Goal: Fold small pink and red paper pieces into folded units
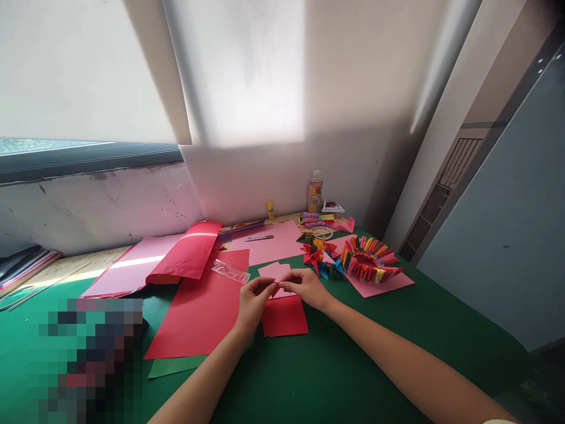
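Between my two hands is a small folded piece of red paper (274, 290), pinched at its top. My left hand (256, 297) grips it from the left with thumb and forefinger. From the right, my right hand (306, 287) pinches the same piece, its fingertips almost touching the left ones. Much of the piece is hidden by the fingers. Beneath the hands lie pink paper squares (277, 271), and nearer to me a stack of red paper squares (285, 318). A clear plastic ruler (230, 271) rests on a large red sheet (198, 321) to the left.
On the right stand a ring of folded coloured paper (371, 259) and several folded paper stars (314, 253). A cutter knife (259, 238) lies on a pink sheet (291, 241). Behind are a glue stick (270, 209) and a drink bottle (315, 193). A curled red sheet (188, 253) lies left.
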Demonstrator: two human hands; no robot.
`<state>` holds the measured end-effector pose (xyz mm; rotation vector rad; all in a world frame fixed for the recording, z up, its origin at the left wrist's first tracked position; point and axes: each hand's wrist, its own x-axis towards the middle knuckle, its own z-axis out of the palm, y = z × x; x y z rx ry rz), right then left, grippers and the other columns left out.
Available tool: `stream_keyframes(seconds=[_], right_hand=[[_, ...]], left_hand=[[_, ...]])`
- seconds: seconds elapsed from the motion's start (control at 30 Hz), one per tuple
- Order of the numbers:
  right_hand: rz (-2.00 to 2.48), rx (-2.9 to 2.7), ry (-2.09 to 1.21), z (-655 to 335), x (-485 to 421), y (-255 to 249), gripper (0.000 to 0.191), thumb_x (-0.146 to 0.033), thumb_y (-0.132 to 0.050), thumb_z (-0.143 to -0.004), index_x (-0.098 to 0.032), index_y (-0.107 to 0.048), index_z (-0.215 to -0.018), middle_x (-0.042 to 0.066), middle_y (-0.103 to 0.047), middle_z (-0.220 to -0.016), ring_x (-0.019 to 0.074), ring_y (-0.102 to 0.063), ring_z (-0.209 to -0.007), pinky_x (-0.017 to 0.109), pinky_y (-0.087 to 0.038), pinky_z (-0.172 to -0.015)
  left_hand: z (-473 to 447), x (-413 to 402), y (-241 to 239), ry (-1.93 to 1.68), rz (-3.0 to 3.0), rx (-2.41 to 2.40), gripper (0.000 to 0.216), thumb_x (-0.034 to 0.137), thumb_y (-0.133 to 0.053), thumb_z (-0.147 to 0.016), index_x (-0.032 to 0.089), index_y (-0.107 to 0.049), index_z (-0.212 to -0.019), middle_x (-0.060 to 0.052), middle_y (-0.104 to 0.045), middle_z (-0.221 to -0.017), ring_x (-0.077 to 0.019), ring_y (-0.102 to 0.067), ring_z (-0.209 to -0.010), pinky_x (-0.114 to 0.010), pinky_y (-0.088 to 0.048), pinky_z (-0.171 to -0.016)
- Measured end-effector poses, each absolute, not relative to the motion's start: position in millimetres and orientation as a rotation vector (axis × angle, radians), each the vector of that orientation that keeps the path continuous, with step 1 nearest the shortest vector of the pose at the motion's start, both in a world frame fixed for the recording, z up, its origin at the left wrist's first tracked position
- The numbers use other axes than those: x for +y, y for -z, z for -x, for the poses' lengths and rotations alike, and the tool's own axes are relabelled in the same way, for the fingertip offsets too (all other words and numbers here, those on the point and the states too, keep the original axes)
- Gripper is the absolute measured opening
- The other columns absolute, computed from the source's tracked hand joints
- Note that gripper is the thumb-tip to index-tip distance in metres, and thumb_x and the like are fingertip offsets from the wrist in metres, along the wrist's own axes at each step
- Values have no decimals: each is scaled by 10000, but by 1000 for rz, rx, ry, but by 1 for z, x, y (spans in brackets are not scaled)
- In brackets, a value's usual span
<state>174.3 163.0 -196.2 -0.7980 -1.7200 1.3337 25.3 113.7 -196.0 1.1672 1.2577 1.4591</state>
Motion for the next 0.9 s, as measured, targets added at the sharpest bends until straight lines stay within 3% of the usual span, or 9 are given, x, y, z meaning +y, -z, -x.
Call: stream_keyframes(seconds=[0.5,0.73,0.9], right_hand=[[859,-1874,-1194,-175,164,198,194,-317,-600,-723,-130,-649,-747,34,-607,-691,120,-528,-617,209,-419,-560],[773,-1638,-1374,-174,166,198,275,-392,-625,-692,-124,-564,-689,16,-558,-603,113,-525,-574,219,-432,-546],[802,-1619,-1362,-174,168,199,266,-388,-616,-695,-129,-554,-695,13,-547,-603,118,-529,-580,220,-432,-533]], left_hand=[[-22,117,199,-1481,-1176,1274,170,286,-696,-586,164,-652,-694,-35,-655,-702,-178,-603,-717,-286,-476,-697],[-25,115,196,-1412,-1144,1235,257,324,-694,-607,154,-648,-795,-63,-662,-767,-195,-614,-745,-293,-490,-672],[-25,115,200,-1415,-1089,1211,258,337,-696,-603,143,-644,-764,-49,-650,-718,-188,-625,-674,-307,-502,-668]])
